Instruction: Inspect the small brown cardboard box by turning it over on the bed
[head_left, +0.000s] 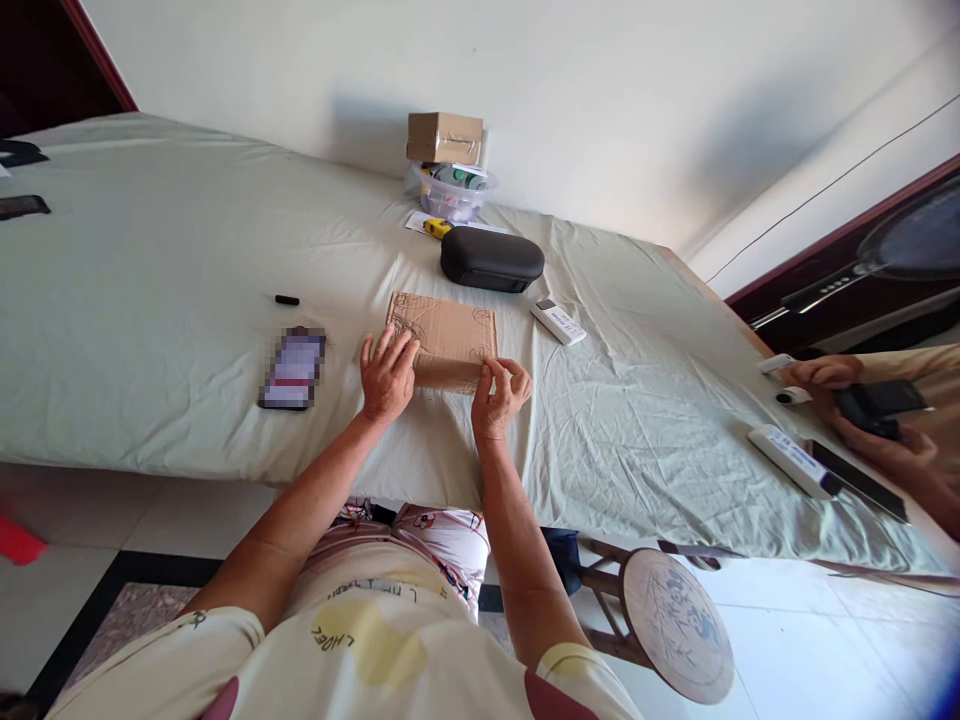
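Note:
A flat brown cardboard box [450,325] with dark scribbled drawings near its corners lies on the cloth-covered table in front of me. My left hand [388,375] rests on its left front part, fingers stretched out over the top. At the right front corner, my right hand [501,395] pinches the box's edge between thumb and index finger, the other fingers curled. Whether anything thin is caught in that pinch is too small to see. To the left of the box lie a phone [294,370] with a blurred screen and a short black stick [287,300].
Behind the box stand a black hard case [492,258], a yellow item [437,228], a plastic tub [452,198] and another carton [445,137]. A white power bank [559,322] lies right. Another person's hands [892,440] hold a black device; a stool [677,625] stands below.

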